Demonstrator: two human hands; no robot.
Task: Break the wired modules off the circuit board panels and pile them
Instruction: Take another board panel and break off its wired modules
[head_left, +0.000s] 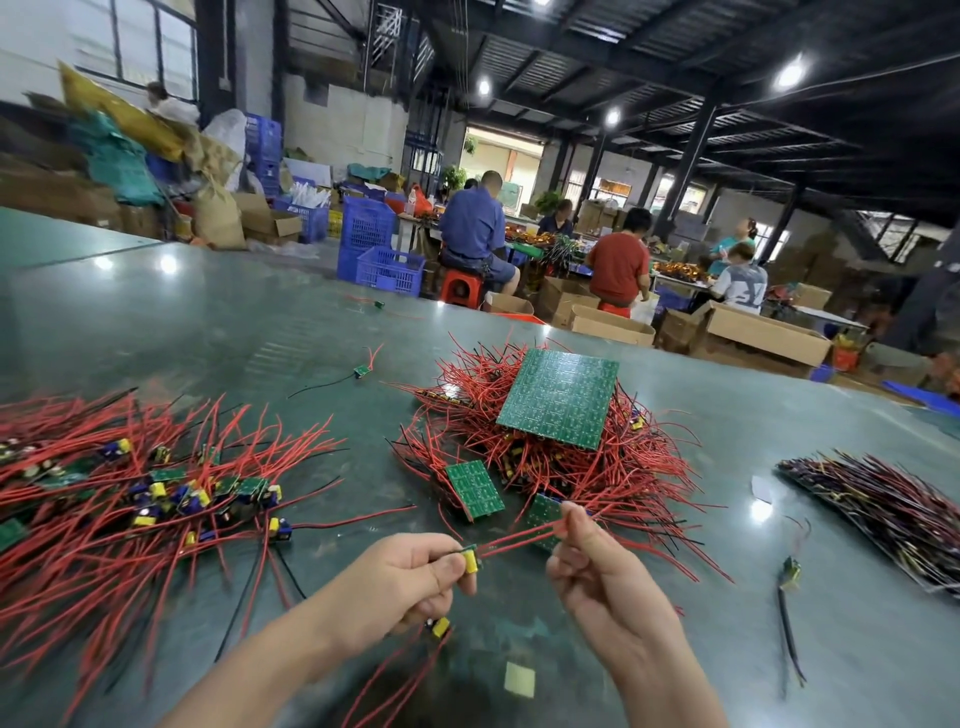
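We have a freed module (469, 560) pinched in our left hand (400, 584), fingers curled tight round it, and a second module (439, 626) tucked lower in the same grip. Our right hand (597, 566) pinches the red wires (519, 538) trailing from the upper module — they run up and to the right, taut between both hands. The pile of finished modules (156, 493) lies well to the left on the tabletop (234, 322), so the left hand is the nearer one for the drop. The panels still to break, a large panel (561, 397) and a small strip (474, 489), sit ahead, just beyond the right hand — we judge that hand will reach there next.
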